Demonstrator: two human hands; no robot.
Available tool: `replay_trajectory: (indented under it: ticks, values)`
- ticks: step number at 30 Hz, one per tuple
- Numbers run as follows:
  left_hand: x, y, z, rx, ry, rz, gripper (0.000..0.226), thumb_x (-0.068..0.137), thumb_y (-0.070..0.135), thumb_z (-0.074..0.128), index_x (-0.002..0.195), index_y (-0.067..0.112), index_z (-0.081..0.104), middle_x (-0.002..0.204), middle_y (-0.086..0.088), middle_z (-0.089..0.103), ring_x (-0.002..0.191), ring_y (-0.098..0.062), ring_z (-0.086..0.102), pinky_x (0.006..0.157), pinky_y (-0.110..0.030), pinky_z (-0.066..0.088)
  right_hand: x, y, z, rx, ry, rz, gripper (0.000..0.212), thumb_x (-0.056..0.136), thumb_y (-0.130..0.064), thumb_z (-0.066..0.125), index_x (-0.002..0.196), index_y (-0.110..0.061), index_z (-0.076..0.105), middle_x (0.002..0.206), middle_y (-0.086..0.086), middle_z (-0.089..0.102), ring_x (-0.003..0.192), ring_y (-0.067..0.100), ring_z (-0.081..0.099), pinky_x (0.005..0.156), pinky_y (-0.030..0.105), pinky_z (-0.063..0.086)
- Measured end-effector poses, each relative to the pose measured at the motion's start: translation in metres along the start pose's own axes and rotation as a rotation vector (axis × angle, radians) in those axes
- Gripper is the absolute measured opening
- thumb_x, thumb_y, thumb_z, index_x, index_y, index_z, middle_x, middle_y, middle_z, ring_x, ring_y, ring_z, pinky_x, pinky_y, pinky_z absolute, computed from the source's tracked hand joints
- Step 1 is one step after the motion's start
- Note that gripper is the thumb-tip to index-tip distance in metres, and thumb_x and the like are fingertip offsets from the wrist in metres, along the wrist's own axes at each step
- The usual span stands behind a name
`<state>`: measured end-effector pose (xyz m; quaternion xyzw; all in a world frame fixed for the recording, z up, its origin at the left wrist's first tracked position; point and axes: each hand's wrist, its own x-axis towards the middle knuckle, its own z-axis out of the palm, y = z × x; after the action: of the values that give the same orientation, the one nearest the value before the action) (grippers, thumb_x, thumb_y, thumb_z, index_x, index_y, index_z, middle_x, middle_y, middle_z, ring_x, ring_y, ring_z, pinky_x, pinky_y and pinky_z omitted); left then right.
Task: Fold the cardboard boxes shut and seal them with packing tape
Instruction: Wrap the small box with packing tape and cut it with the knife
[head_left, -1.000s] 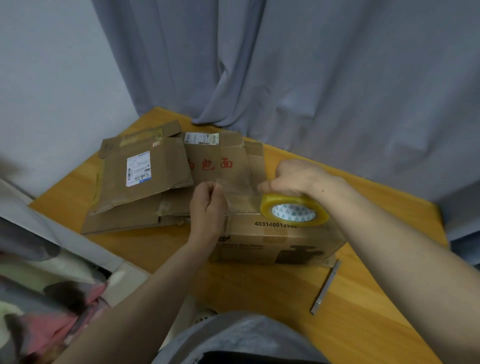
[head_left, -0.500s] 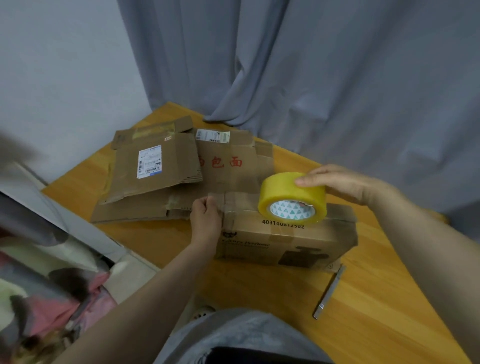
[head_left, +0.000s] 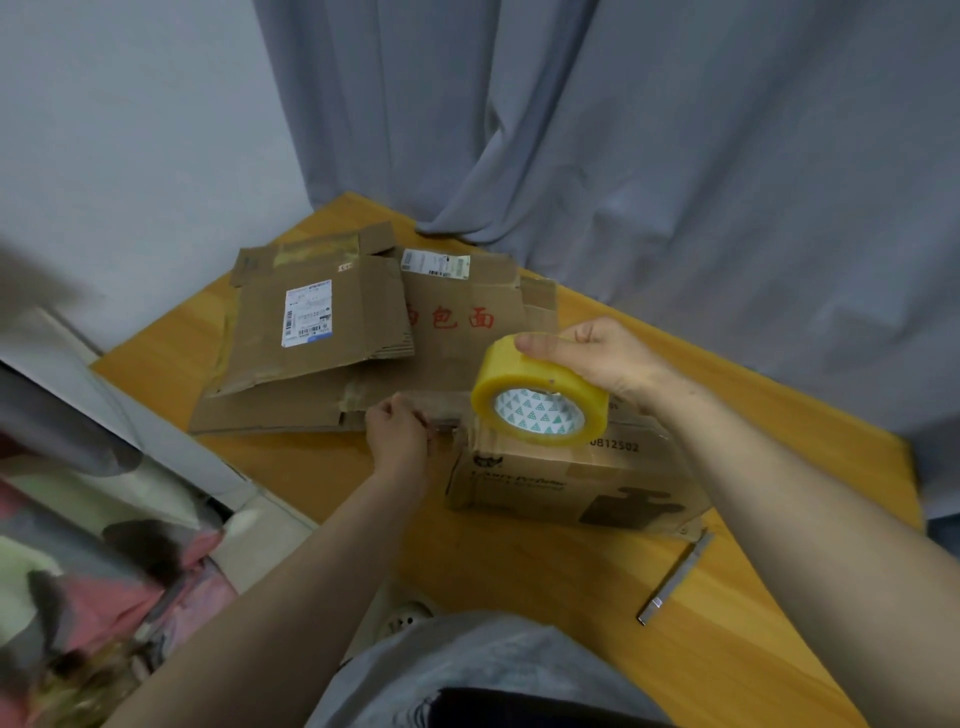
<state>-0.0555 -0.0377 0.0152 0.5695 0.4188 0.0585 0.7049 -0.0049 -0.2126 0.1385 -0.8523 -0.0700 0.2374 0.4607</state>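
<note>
A closed brown cardboard box (head_left: 571, 478) with black print stands on the wooden table (head_left: 545, 571). My right hand (head_left: 597, 358) grips a yellow roll of packing tape (head_left: 537, 397) just above the box's top left part. My left hand (head_left: 400, 436) pinches the free end of the clear tape at the box's left edge, fingers closed. A strip of tape runs between that end and the roll.
Flattened cardboard boxes (head_left: 332, 332) with shipping labels lie at the back left of the table. A slim metal utility knife (head_left: 675, 577) rests on the table right of the box. Grey curtains (head_left: 623, 130) hang behind. The table's left edge drops to cluttered floor.
My right hand has lifted the tape roll and drawn it right, off the box top. My left hand has moved down to the box's left edge with the tape end.
</note>
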Motion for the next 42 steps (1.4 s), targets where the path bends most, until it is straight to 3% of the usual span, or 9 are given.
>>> replay_trajectory:
  ticks: [9,14,19,23,28,30,35,39,42]
  values:
    - [0.027,-0.025,0.004,0.223,-0.027,0.023,0.028,0.101,0.024,0.040,0.099,0.001,0.055,0.071,-0.008,0.052,0.054,-0.018,0.042,0.050,-0.030,0.035,0.010,0.004,0.003,0.082,0.025,0.014,0.040,0.073,-0.053,0.069,0.053,-0.019,0.063,0.060,0.002,0.069,0.054,0.012,0.066,0.054,0.021,0.049]
    - [0.020,-0.031,0.024,0.483,-0.191,-0.046,0.025,0.101,0.023,0.041,0.112,0.006,0.056,0.112,-0.020,0.062,0.104,-0.037,0.058,0.086,-0.043,0.049,0.012,0.011,0.004,0.144,0.040,0.002,0.039,0.077,-0.049,0.069,0.051,-0.020,0.064,0.059,0.002,0.069,0.053,0.011,0.065,0.052,0.019,0.049]
    - [0.025,-0.024,0.025,0.552,-0.189,-0.074,0.020,0.096,0.015,0.052,0.109,0.001,0.057,0.114,-0.021,0.061,0.106,-0.036,0.058,0.084,-0.039,0.049,0.011,0.011,0.005,0.192,0.036,-0.008,0.035,0.078,-0.046,0.069,0.058,-0.017,0.065,0.059,0.001,0.069,0.052,0.009,0.065,0.052,0.017,0.048]
    - [0.008,-0.019,0.020,0.488,-0.090,0.191,0.019,0.094,0.011,0.052,0.113,0.010,0.056,0.106,-0.002,0.059,0.097,-0.021,0.057,0.081,-0.034,0.049,0.009,0.011,0.007,0.194,0.036,-0.020,0.038,0.079,-0.046,0.069,0.055,-0.017,0.063,0.056,0.000,0.067,0.049,0.007,0.063,0.049,0.015,0.046]
    - [-0.037,-0.030,0.021,0.323,-0.252,0.343,0.034,0.102,0.035,0.034,0.120,0.018,0.058,0.111,0.002,0.062,0.102,-0.012,0.055,0.086,-0.032,0.046,0.011,0.011,0.007,0.196,0.024,-0.033,0.043,0.079,-0.050,0.066,0.049,-0.021,0.060,0.054,-0.002,0.066,0.049,0.007,0.063,0.049,0.015,0.045]
    - [-0.037,-0.035,0.024,0.380,-0.292,0.385,0.040,0.102,0.037,0.030,0.133,0.020,0.050,0.125,0.005,0.057,0.114,-0.012,0.051,0.095,-0.032,0.045,0.010,0.011,0.007,0.197,-0.011,-0.034,0.042,0.082,-0.050,0.063,0.052,-0.021,0.063,0.058,0.000,0.068,0.054,0.010,0.065,0.052,0.017,0.049]
    - [-0.031,-0.029,0.024,0.410,-0.313,0.344,0.042,0.103,0.031,0.029,0.139,0.016,0.045,0.129,0.000,0.056,0.118,-0.015,0.052,0.083,-0.016,0.044,0.006,0.025,-0.004,0.217,-0.096,0.022,0.039,0.080,-0.051,0.061,0.083,-0.014,0.071,0.080,0.006,0.074,0.074,0.022,0.071,0.077,0.032,0.055]
    - [-0.024,-0.027,0.025,0.420,-0.265,0.301,0.047,0.103,0.037,0.032,0.145,0.018,0.037,0.147,0.000,0.041,0.138,-0.020,0.035,0.110,-0.031,0.033,-0.001,0.017,-0.036,-0.073,-0.051,0.018,0.063,0.069,-0.063,0.060,0.077,-0.001,0.068,0.067,0.006,0.066,0.063,0.018,0.062,0.067,0.030,0.048]
    - [-0.023,-0.029,0.027,0.452,-0.244,0.304,0.048,0.102,0.040,0.031,0.145,0.020,0.037,0.149,0.000,0.038,0.143,-0.026,0.023,0.116,-0.042,0.024,-0.009,0.017,-0.074,-0.582,-0.071,0.169,0.056,0.078,-0.065,0.057,0.070,-0.009,0.061,0.079,0.003,0.060,0.078,0.020,0.057,0.072,0.030,0.042]
